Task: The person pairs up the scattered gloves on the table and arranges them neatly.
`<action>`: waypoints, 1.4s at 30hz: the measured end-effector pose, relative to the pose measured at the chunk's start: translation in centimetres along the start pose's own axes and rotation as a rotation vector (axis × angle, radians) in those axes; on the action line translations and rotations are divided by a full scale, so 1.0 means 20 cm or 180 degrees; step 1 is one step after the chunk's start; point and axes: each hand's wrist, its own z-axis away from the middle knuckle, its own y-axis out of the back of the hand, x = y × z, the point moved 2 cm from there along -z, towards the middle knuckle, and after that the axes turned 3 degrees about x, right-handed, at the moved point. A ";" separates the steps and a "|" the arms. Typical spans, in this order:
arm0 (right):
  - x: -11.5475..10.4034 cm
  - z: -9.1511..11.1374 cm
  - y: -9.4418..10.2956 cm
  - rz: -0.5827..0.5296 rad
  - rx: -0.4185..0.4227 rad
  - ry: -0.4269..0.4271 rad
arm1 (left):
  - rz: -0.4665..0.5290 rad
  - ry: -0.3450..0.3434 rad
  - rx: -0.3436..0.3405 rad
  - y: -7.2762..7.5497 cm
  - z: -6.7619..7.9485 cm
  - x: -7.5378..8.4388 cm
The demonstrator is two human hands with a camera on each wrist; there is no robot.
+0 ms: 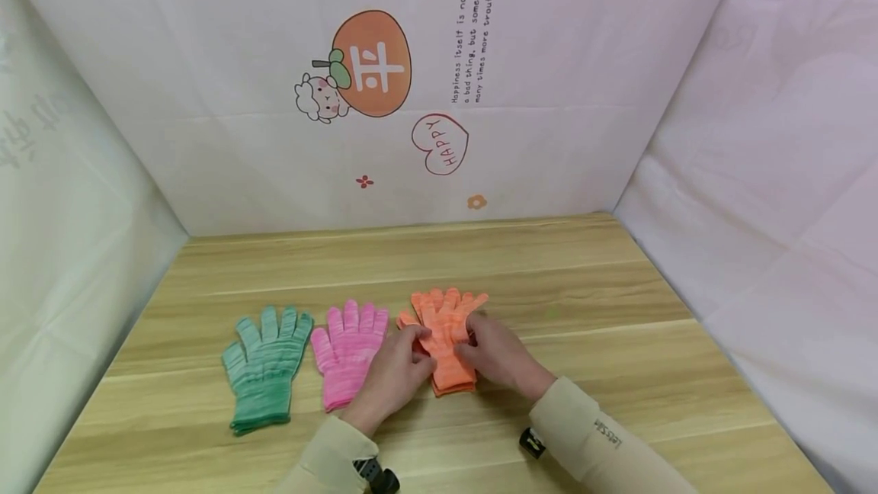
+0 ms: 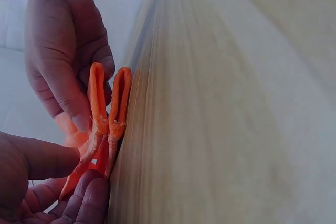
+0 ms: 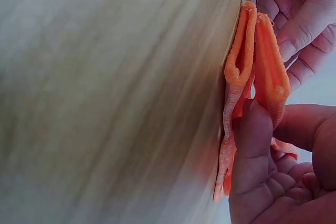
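Note:
Two orange knit gloves lie one on top of the other, fingers pointing away from me and cuffs towards me. At their left edge, my left hand pinches the upper glove between thumb and fingers. My right hand pinches the same glove at its right side. In the right wrist view, the upper orange glove is slightly lifted at its cuff, and a right fingertip sits between the two layers. Both cuff openings face the left wrist camera.
Left of the orange gloves lie pink gloves, partly behind my left hand, then green gloves. All rest on a wood-grain table. A printed white cloth stands behind it, with white cloth at both sides.

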 end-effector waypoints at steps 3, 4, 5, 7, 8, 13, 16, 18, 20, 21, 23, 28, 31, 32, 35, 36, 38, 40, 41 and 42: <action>0.01 0.00 -0.01 0.0072 -0.0039 -0.0048 | -0.0038 -0.0035 -0.0006 0.00 0.00 0.00; 0.01 -0.01 -0.01 0.0105 -0.0053 -0.0068 | -0.0051 -0.0038 -0.0011 0.00 0.00 0.00; 0.01 -0.01 -0.01 0.0134 -0.0067 -0.0090 | -0.0067 -0.0047 -0.0018 0.00 0.00 0.00; 0.01 -0.01 -0.01 0.0192 -0.0086 -0.0112 | -0.0116 -0.0048 -0.0038 0.00 0.00 0.00; 0.01 -0.01 -0.01 0.0214 -0.0095 -0.0129 | -0.0141 -0.0039 -0.0042 0.00 0.00 0.00; 0.00 0.00 -0.01 0.0285 -0.0096 -0.0214 | -0.0359 -0.0076 0.0014 0.02 0.02 0.02; 0.01 0.00 -0.01 0.0301 -0.0087 -0.0272 | -0.0573 -0.0084 0.0052 0.04 0.04 0.04; 0.01 0.00 -0.01 0.0296 -0.0082 -0.0305 | -0.0688 -0.0108 0.0036 0.04 0.06 0.05; 0.01 0.00 0.00 0.0268 -0.0087 -0.0340 | -0.0748 -0.0115 -0.0014 0.04 0.08 0.06; 0.01 0.00 0.00 0.0252 -0.0084 -0.0350 | -0.0757 -0.0134 -0.0038 0.04 0.08 0.07; 0.01 0.00 0.00 0.0230 -0.0081 -0.0342 | -0.0777 -0.0169 -0.0098 0.03 0.09 0.08; 0.01 -0.01 0.01 0.0243 -0.0101 -0.0321 | -0.1019 -0.0321 -0.0118 0.02 0.09 0.10; 0.01 -0.01 0.01 0.0276 -0.0117 -0.0334 | -0.1148 -0.0410 -0.0086 0.01 0.09 0.11; 0.01 -0.02 0.01 0.0290 -0.0124 -0.0334 | -0.1175 -0.0418 -0.0085 0.00 0.09 0.11; 0.01 -0.02 0.01 0.0323 -0.0153 -0.0325 | -0.1229 -0.0425 -0.0091 -0.01 0.09 0.10; 0.01 -0.02 0.01 0.0331 -0.0164 -0.0323 | -0.1249 -0.0425 -0.0093 -0.01 0.09 0.10; 0.01 -0.03 0.00 0.0349 -0.0186 -0.0325 | -0.1274 -0.0451 -0.0081 -0.01 0.09 0.10; 0.01 -0.03 0.00 0.0364 -0.0200 -0.0318 | -0.1298 -0.0464 -0.0071 -0.01 0.09 0.10; 0.01 -0.03 0.01 0.0366 -0.0210 -0.0321 | -0.1299 -0.0455 -0.0080 -0.02 0.09 0.10; 0.01 -0.03 0.01 0.0367 -0.0227 -0.0327 | -0.1303 -0.0445 -0.0086 -0.02 0.09 0.10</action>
